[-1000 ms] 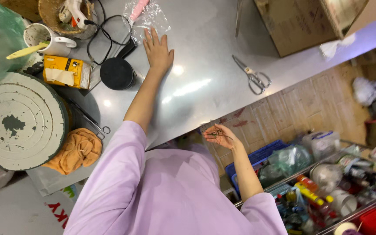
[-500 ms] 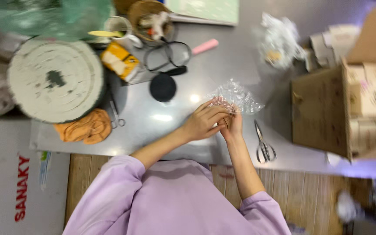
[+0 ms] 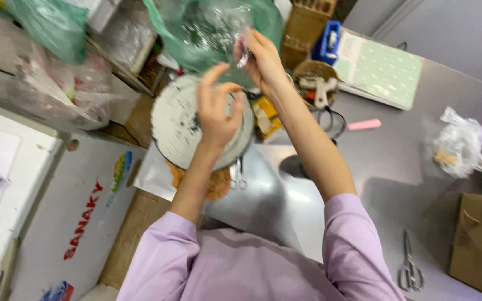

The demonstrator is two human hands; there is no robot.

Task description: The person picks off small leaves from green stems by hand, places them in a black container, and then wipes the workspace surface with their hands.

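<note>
My right hand (image 3: 263, 61) is raised above the table and pinches the edge of a clear, crinkled plastic bag (image 3: 210, 28), which hangs up in front of a green bag. My left hand (image 3: 217, 108) is lifted just below it, fingers spread, holding nothing, close to the bag but apart from it. Both arms wear lilac sleeves. Under the hands lies a round grey disc (image 3: 174, 125) at the steel table's (image 3: 386, 167) left end. Motion blurs the bag's contents.
An orange cloth (image 3: 218, 187) lies under the disc; a yellow packet (image 3: 266, 114), a basket (image 3: 316, 83) and a pink bar (image 3: 364, 124) are nearby. Scissors (image 3: 411, 270), a cardboard box (image 3: 481, 245) and a crumpled clear bag (image 3: 461, 142) lie right. A white chest (image 3: 57, 212) stands left.
Both hands have lifted from the table surface and swung left over the grey disc. The right hand carries the clear bag up; the left hand has come off it and spread.
</note>
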